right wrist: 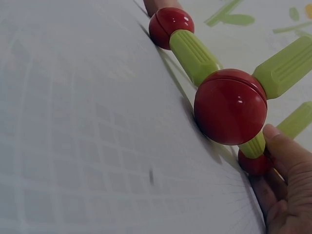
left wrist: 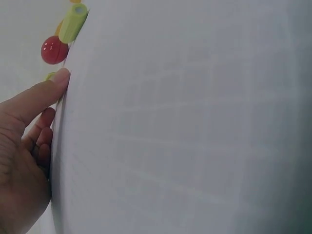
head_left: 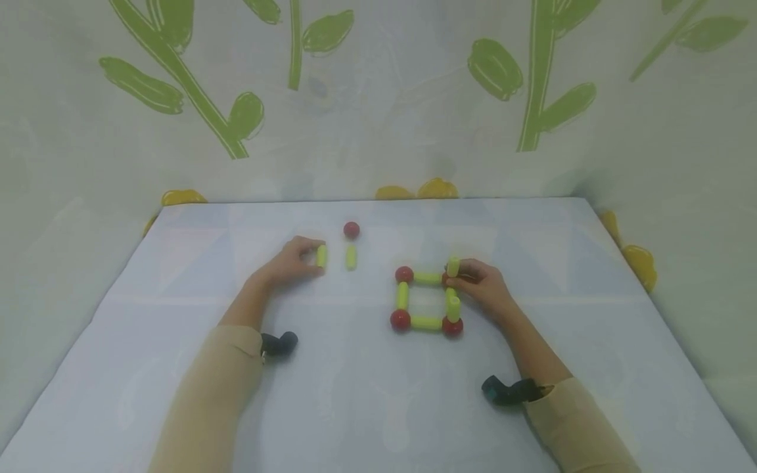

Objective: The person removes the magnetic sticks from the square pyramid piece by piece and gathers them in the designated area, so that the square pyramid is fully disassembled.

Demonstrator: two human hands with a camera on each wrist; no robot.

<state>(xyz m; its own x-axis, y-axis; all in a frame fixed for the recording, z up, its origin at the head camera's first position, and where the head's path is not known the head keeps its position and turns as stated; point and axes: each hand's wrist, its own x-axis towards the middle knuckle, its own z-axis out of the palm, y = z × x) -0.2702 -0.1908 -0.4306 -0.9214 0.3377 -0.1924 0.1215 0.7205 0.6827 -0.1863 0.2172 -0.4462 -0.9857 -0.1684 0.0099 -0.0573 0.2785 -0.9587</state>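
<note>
My left hand (head_left: 296,263) pinches a short yellow-green rod (head_left: 321,257) between thumb and fingers, at the table's left middle. In the left wrist view the thumb hides most of that rod. To the right lies a square frame of red balls and yellow-green rods (head_left: 426,323), with a ball at each corner. Two rods stand up from its right-hand corners, the near upright rod (head_left: 453,309) and the far upright rod (head_left: 453,266). My right hand (head_left: 483,288) grips the far right corner's red ball (right wrist: 253,163), partly covering it.
A loose yellow-green rod (head_left: 351,257) lies between the left hand and the frame, with a loose red ball (head_left: 351,230) behind it. The white table (head_left: 355,407) ends at a wall (head_left: 384,118) painted with green leaves.
</note>
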